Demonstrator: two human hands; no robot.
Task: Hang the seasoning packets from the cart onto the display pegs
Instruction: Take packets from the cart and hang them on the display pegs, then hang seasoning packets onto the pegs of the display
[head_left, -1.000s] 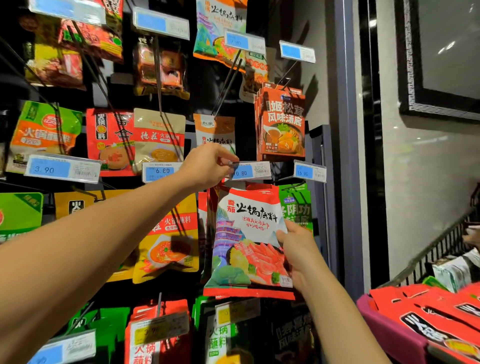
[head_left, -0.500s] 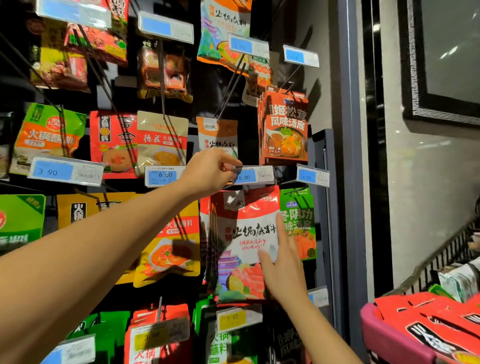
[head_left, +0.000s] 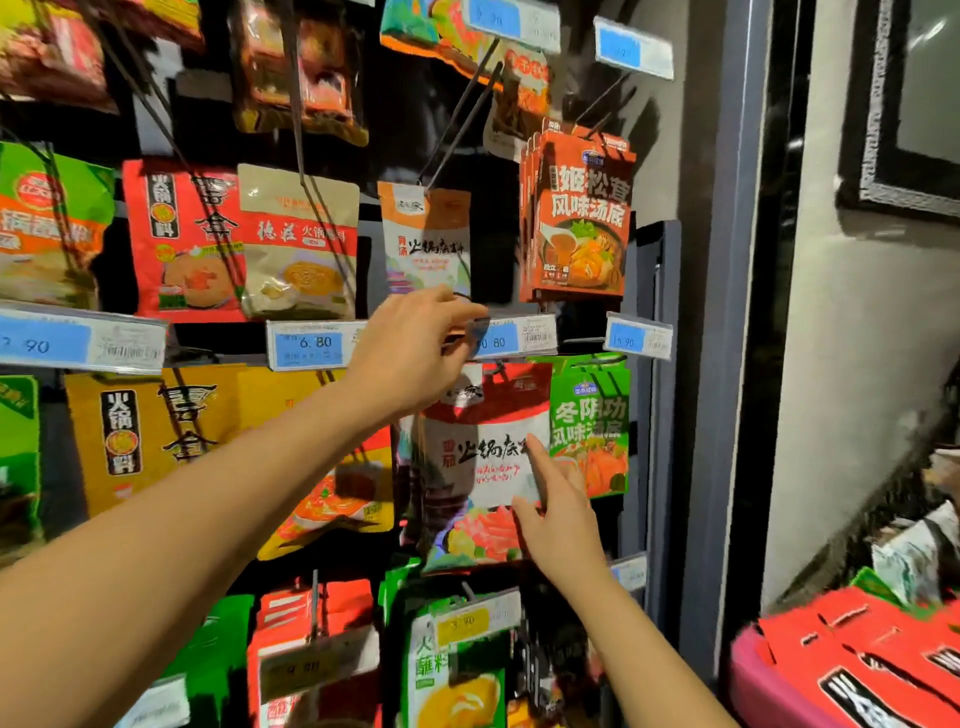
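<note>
Left hand (head_left: 410, 353) pinching price tag (head_left: 511, 338) at peg tip. Right hand (head_left: 558, 519) straight-fingered, pressing tomato hotpot-base packet (head_left: 478, 467), hanging just under tag. Best now: steady peg, push packet fully back, level it. Red packets (head_left: 872, 654) waiting in pink cart (head_left: 753, 670).

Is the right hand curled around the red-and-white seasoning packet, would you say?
No, the right hand presses straight fingers flat against the front of the red-and-white seasoning packet.

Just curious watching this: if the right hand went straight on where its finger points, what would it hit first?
The red-and-white seasoning packet; the right hand seems to touch its front, though depth is unclear.
</note>
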